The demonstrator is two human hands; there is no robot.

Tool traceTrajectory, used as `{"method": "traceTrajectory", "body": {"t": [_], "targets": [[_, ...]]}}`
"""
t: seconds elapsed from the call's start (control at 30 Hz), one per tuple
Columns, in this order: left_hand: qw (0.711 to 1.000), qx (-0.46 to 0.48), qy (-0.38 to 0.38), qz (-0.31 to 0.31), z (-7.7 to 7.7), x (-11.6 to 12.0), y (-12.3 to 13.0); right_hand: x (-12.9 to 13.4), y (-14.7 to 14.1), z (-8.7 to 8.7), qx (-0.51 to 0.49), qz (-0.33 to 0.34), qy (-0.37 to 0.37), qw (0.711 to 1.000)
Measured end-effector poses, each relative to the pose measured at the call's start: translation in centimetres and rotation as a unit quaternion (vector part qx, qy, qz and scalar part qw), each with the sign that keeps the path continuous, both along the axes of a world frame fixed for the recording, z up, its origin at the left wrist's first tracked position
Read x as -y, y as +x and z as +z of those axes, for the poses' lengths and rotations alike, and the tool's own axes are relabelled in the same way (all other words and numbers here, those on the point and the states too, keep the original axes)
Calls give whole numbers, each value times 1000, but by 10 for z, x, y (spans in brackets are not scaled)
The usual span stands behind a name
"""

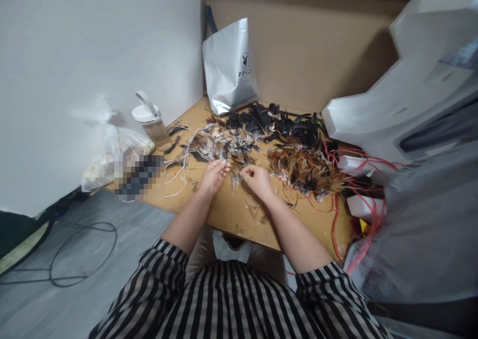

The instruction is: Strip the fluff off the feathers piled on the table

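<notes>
My left hand (215, 175) is closed in a pinch over the middle of the wooden table (227, 207), its fingertips near the pale feathers; what it pinches is too small to make out. Across a small gap, my right hand (257, 179) is also pinched, beside small brown feathers (237, 167); anything between its fingers is hidden. Beyond the hands lie a pale and grey feather pile (220, 142) and black feathers (261, 120). To the right of my right hand is a heap of brown feathers (308, 169).
A silver bag (229, 70) stands at the back. At the left are a lidded bottle (155, 127) and a clear plastic bag (112, 150). White strings (184, 167) lie left of the hands, red strings (336, 224) at the right edge, near white foam pieces (364, 207).
</notes>
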State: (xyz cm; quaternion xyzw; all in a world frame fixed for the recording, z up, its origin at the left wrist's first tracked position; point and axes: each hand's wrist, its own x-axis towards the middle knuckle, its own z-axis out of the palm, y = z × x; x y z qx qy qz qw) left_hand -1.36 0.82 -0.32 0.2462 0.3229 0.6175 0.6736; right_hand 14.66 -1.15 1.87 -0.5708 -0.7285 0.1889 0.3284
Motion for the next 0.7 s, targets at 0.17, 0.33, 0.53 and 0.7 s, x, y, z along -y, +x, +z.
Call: {"method": "traceTrajectory", "body": {"t": [0.17, 0.33, 0.53, 0.7], "targets": [[1000, 0, 4, 1, 2, 1, 0, 10, -15, 4, 107, 43, -7, 993], [1000, -5, 10, -1, 3, 2, 0, 11, -23, 1, 168, 19, -30, 985], [999, -8, 28, -25, 1, 3, 0, -1, -8, -1, -14, -28, -19, 999], [997, -27, 40, -61, 4, 7, 2, 3, -2, 6, 11, -59, 91, 994]]}}
